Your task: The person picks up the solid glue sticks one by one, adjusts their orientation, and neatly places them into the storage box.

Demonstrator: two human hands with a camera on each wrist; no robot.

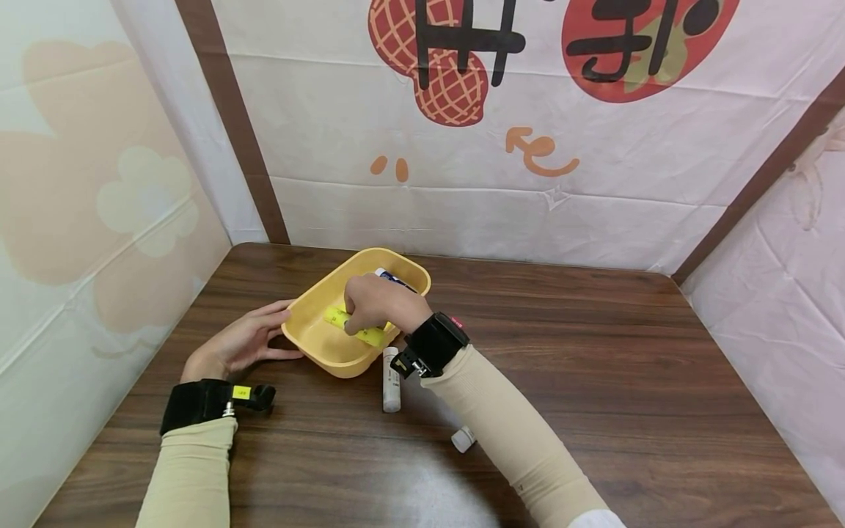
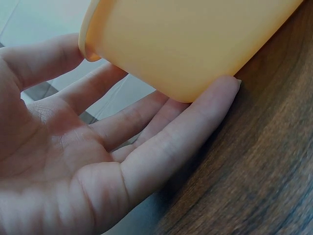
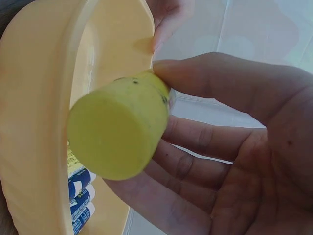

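Nearest the head camera, two sleeved forearms with black wrist mounts are seen reaching over a wooden table [image 1: 594, 352]. A yellow tub [image 1: 310, 334] is steadied from its left side by the left hand [image 1: 240, 341], whose fingers lie straight and relaxed against the outer wall, nothing being gripped; in the left wrist view the fingertips [image 2: 222, 90] are pressed under the tub's curved side. Inside the tub, a yellow glue stick [image 1: 356, 328] is held by the right hand [image 1: 376, 301], with the thumb and fingers curled round its barrel, as the right wrist view shows from the cap end [image 3: 117, 129]. The stick appears to be low in the tub, but whether it rests on the bottom cannot be told. A blue-and-white tube [image 3: 80, 200] already lies in the tub at its far end. A white stick [image 1: 392, 378] lies on the table just beside the tub's near wall, and a small white cap-like piece [image 1: 463, 438] lies near the right forearm. As a judgement, the gathering is partly done: one item is in, one is in hand at the tub, and two pieces are left outside.
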